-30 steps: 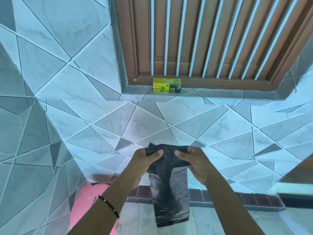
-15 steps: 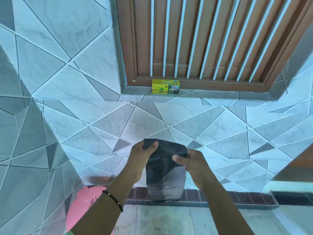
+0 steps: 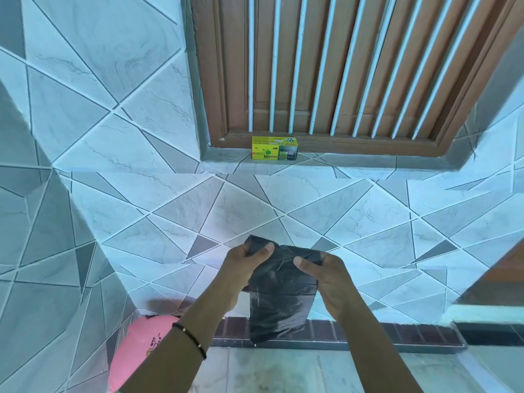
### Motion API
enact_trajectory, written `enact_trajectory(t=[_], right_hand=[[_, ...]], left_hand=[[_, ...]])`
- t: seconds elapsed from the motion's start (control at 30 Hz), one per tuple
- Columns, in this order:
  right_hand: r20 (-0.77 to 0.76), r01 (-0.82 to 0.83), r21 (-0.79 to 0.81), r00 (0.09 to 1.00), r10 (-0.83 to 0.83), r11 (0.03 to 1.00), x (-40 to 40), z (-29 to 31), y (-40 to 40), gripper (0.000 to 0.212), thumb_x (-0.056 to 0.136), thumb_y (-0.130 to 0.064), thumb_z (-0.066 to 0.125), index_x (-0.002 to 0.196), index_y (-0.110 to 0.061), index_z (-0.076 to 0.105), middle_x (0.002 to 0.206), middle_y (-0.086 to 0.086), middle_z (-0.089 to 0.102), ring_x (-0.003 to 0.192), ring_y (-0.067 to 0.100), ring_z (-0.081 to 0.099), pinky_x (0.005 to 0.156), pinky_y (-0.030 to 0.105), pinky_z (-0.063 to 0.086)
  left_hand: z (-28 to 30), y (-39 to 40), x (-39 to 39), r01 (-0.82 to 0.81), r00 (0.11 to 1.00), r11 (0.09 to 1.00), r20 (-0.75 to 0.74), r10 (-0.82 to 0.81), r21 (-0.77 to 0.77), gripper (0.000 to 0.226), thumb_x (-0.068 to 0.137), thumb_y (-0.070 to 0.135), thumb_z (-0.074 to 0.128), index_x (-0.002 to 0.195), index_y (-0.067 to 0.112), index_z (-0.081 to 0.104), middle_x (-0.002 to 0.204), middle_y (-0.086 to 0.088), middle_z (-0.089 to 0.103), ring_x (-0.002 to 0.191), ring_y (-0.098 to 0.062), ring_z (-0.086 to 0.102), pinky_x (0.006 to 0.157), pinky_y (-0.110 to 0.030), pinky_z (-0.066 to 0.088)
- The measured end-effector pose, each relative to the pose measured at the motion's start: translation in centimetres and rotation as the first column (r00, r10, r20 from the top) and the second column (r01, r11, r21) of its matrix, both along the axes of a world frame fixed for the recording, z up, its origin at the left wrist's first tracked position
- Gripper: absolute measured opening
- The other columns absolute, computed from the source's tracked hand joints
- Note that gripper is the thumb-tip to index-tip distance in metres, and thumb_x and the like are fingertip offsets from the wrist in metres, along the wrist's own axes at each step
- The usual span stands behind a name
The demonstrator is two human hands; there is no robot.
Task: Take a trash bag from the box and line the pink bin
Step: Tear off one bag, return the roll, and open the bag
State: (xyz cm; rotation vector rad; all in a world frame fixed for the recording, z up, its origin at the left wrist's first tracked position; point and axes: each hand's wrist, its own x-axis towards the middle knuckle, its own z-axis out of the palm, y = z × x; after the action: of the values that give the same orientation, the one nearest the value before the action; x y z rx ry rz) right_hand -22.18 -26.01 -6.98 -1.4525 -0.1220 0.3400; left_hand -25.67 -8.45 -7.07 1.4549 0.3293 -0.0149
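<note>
The left hand (image 3: 243, 268) pinched the top left corner of the one black trash bag (image 3: 280, 296), thumb over the front and fingers curled behind. The right hand (image 3: 326, 282) gripped the top right edge the same way, so both were closed on the plastic and held it up in front of the tiled wall (image 3: 113, 211). Compared with half a second before, the two hands had drawn a little apart and the bag's top had spread wider between them. Its folded lower part hung flat and straight below the hands, its bottom edge level with the dark brick strip (image 3: 397, 333) at the foot of the wall.

One pink bin (image 3: 141, 350) sat low on the left, partly hidden by the left forearm, which wore a thin black bracelet (image 3: 190, 338); the bin's inside could not be seen. One yellow-green box (image 3: 274, 148) stood on the tiled sill (image 3: 354, 163), well above the hands, against the wooden barred frame (image 3: 340, 75). Its contents were not visible.
</note>
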Motion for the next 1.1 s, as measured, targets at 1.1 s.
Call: enact_trajectory(t=[1.1], right_hand=[[-0.086,-0.018,0.015,0.996,0.019,1.0,1.0,-2.1,-0.8,0.022,0.081,-0.014,0.068,0.1,-0.004,0.07,0.099,0.016,0.073,0.095,0.035,0.068,0.08,0.038,0.054]], left_hand=[[-1.9,-1.2,-0.4,-0.074,0.997,0.98,0.006,0.075,0.182,0.005,0.084,0.026,0.066,0.088,0.024,0.068,0.095,0.002,0.073,0.093,-0.021,0.067,0.088,-0.034,0.054]])
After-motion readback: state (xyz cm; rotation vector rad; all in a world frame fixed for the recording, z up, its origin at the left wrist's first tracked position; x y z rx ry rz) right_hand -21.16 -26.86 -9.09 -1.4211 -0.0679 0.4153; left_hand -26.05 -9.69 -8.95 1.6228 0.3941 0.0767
